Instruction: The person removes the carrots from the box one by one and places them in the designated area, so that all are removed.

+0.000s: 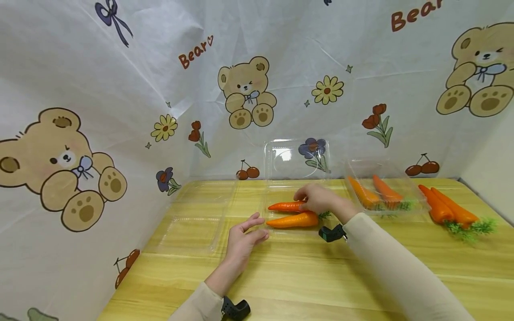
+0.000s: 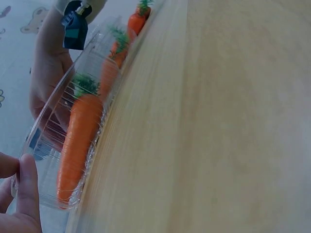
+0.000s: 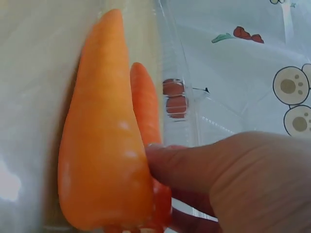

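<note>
Two toy carrots lie side by side in an open clear plastic container (image 1: 297, 189) at the middle of the table. My right hand (image 1: 317, 198) grips the thick end of the rear, redder carrot (image 1: 286, 206), thumb on its side. The front, lighter orange carrot (image 1: 293, 220) lies nearer me, its leafy green top to the right. At the container's left corner is my left hand (image 1: 241, 240); in the left wrist view its thumb and fingers (image 2: 29, 184) pinch the rim. The container's lid (image 1: 281, 156) stands raised at the back, against the printed cloth.
On the right, another clear container (image 1: 413, 203) holds two carrots. Beyond it, two loose carrots (image 1: 453, 209) with green tops lie near the table's right edge. An open clear container (image 1: 192, 232) sits at the left. Bear-printed cloth (image 1: 301, 53) hangs behind the table.
</note>
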Motion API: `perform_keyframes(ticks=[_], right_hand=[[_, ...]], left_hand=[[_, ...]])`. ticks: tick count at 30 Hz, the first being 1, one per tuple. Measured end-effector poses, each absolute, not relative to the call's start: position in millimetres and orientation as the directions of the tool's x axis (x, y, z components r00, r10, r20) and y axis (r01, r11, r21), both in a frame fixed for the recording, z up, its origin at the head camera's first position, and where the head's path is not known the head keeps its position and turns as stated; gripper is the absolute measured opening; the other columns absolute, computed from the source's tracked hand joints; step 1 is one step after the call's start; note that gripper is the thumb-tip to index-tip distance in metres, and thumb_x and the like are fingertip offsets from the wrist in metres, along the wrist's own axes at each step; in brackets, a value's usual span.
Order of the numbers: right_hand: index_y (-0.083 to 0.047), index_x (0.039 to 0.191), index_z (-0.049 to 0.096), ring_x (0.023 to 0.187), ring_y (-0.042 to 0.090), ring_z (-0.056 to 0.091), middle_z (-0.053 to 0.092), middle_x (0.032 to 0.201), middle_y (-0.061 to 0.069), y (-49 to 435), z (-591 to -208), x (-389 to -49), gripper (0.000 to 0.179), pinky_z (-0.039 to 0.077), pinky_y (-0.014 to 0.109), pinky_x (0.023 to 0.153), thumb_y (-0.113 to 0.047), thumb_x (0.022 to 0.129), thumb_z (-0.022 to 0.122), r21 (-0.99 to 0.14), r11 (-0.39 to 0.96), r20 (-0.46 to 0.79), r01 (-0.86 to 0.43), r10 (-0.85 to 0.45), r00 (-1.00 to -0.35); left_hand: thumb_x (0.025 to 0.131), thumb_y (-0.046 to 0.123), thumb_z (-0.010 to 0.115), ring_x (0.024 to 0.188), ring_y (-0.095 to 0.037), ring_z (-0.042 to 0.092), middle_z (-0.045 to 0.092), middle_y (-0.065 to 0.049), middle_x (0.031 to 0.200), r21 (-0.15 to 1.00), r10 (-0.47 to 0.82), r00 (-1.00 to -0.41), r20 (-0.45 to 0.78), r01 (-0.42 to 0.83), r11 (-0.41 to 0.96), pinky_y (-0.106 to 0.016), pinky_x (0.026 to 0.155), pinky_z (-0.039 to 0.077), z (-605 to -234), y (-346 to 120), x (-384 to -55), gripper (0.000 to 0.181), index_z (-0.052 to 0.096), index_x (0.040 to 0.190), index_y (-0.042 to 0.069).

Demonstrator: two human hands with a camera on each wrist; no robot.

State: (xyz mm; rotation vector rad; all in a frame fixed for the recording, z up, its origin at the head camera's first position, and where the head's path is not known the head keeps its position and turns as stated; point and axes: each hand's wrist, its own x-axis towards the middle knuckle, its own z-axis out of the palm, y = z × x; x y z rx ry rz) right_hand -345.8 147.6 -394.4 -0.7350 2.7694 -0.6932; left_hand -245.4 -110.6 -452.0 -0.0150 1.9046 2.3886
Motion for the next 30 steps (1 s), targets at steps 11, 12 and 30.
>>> perform_keyframes(ticks=[11,12,30], right_hand=[[0.000,0.123,0.070,0.104,0.028,0.066,0.073,0.117,0.016,142,-400,-348,0.037,0.055,0.049,0.103,-0.011,0.089,0.078,-0.450,0.801,-0.090,-0.395,-0.480,-0.872],[-0.001,0.123,0.071,0.102,0.026,0.065,0.073,0.116,0.015,141,-401,-347,0.038,0.055,0.048,0.101,-0.013,0.088,0.079,-0.441,0.804,-0.095,-0.400,-0.485,-0.870],[-0.001,0.123,0.070,0.103,0.027,0.066,0.073,0.113,0.014,141,-400,-345,0.042,0.055,0.049,0.102,-0.014,0.086,0.082,-0.456,0.777,-0.058,-0.434,-0.513,-0.856]], left_hand=[[0.087,-0.008,0.072,0.101,-0.024,0.073,0.043,-0.017,0.161,0.973,0.057,-0.996,-0.063,-0.074,-0.219,-0.027,0.082,0.065,-453,-112,-245,0.042,0.064,0.128,-0.014],[0.087,-0.008,0.072,0.100,-0.023,0.073,0.043,-0.018,0.161,0.973,0.057,-0.996,-0.062,-0.073,-0.220,-0.027,0.082,0.065,-453,-112,-244,0.042,0.064,0.128,-0.014],[0.087,-0.009,0.071,0.100,-0.022,0.073,0.043,-0.017,0.161,0.971,0.056,-0.997,-0.062,-0.073,-0.226,-0.028,0.084,0.065,-453,-111,-245,0.040,0.065,0.127,-0.014]])
